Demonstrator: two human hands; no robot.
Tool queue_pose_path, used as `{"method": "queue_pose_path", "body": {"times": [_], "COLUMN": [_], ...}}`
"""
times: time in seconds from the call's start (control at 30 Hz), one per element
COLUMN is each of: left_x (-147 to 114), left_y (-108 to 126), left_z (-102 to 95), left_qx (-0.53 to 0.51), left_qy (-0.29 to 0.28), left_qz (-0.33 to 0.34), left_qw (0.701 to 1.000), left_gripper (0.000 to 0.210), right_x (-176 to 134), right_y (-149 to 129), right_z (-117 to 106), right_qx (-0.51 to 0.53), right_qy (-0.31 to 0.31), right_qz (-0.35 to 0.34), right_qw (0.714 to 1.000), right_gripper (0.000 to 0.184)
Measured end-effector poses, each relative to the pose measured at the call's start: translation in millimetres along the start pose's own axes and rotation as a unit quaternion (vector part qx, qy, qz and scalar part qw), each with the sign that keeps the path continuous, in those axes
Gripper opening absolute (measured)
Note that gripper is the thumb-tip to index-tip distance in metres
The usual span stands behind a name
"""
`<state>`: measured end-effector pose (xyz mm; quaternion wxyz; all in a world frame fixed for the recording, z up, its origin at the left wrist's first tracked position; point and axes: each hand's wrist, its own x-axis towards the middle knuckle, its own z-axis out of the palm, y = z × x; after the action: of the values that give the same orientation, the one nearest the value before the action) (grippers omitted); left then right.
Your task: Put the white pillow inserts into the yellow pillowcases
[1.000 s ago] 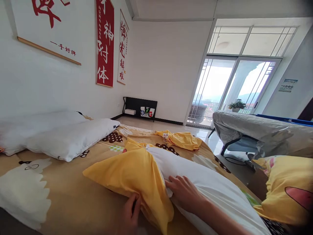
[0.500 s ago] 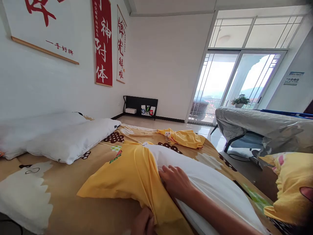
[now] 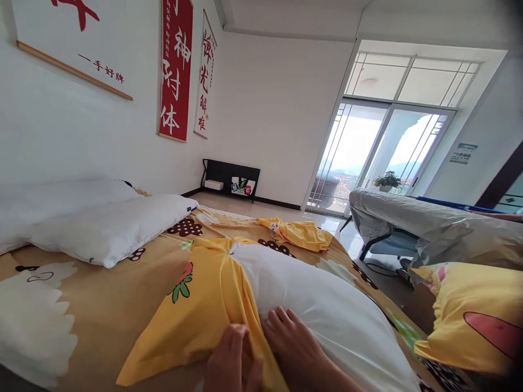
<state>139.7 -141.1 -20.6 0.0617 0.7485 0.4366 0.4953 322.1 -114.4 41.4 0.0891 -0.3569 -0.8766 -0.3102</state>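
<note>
Pinching a fold of cloth, our left hand [image 3: 232, 359] grips the yellow fabric pillowcase with a red and green printed motif [image 3: 196, 316] near its lower edge, the fingers drawn in narrow against the material. Our right hand [image 3: 292, 340] lies on the plump white pillow [image 3: 327, 299], its fingers bent and close together beside the rim of the yellow case; we cannot tell whether the fingertips also hold the cloth. The white pillow is partly inside the case, its covered end toward the left and its bare body stretching toward the lower right, under our right forearm. Both rest on the tan bedsheet with brown, white and green patterns [image 3: 122, 305]. Beyond them, near the far edge of the sheet, we see a crumpled piece of yellow cloth [image 3: 304, 235]. On our left, by the wall, a long white pillow with a small dark tag [image 3: 118, 228] lies in front of another white pillow [image 3: 61, 193]. On our right, a rounded yellow pillow with a pinkish-red oval [image 3: 453, 294] sits well apart from our hands, in front of a long piece of furniture wrapped in clear plastic [image 3: 404, 215].
</note>
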Motion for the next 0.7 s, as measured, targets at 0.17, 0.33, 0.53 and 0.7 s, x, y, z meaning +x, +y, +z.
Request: {"method": "queue_pose_path", "body": {"times": [0.17,0.33,0.53,0.7], "left_x": [14,-3,26,46], "left_y": [-7,-3,65,93], "left_z": [25.6,48.0,64.7,60.6], "left_qx": [0.068,0.012,-0.193,-0.206], "left_qy": [0.086,0.115,0.089,0.004], "left_qz": [-0.001,-0.017,-0.091,-0.099], "left_qw": [0.994,0.993,0.973,0.974], "left_gripper": [0.019,0.015,0.02,0.017], "right_x": [-47,-86,-41,-19], "right_y": [-5,22,51,44], "right_z": [2,0,-27,-18], "right_qx": [-0.135,-0.145,0.075,0.145], "right_qy": [0.076,0.023,-0.122,-0.166], "right_qz": [0.069,0.095,0.108,0.155], "right_qw": [0.986,0.985,0.984,0.963], "right_gripper": [0.053,0.073,0.071,0.018]}}
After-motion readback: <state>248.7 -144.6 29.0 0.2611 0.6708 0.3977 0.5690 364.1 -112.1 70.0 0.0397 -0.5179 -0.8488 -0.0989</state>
